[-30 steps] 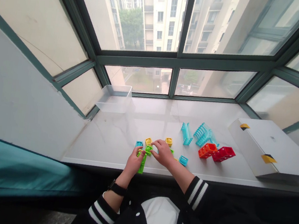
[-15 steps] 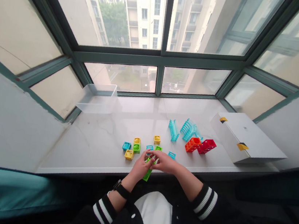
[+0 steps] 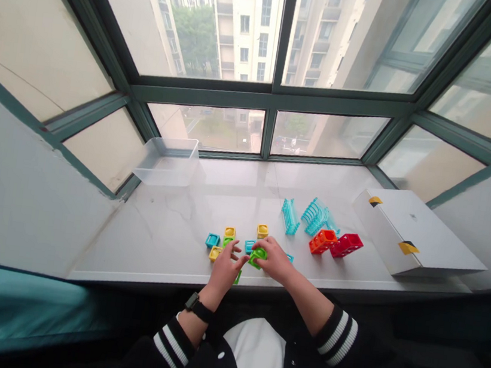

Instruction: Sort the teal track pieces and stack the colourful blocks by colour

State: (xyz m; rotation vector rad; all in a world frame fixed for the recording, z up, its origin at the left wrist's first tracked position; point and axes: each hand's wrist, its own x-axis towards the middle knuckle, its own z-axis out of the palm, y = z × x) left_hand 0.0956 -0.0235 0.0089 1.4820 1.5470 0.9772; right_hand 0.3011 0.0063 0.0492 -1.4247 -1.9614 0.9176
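Note:
My left hand (image 3: 224, 269) rests near the front edge of a white marble window sill (image 3: 166, 240), fingers curled over a green plastic piece (image 3: 237, 277) that pokes out beneath it. My right hand (image 3: 275, 259) pinches a small green cube (image 3: 257, 255) just to the right of the left hand's fingertips. Around them lie small cubes: a blue one (image 3: 212, 240), yellow ones (image 3: 230, 231) (image 3: 262, 231) (image 3: 214, 253), and another blue one (image 3: 249, 245).
Turquoise ribbed track pieces (image 3: 314, 214) and an orange block (image 3: 323, 241) joined by a red block (image 3: 346, 245) lie to the right. A white cardboard box (image 3: 411, 233) sits far right. A clear plastic tub (image 3: 167, 162) stands at the back left by the window.
Both hands moved forward from the sill's edge back among the cubes. My right hand now pinches a green cube. The view shifted slightly.

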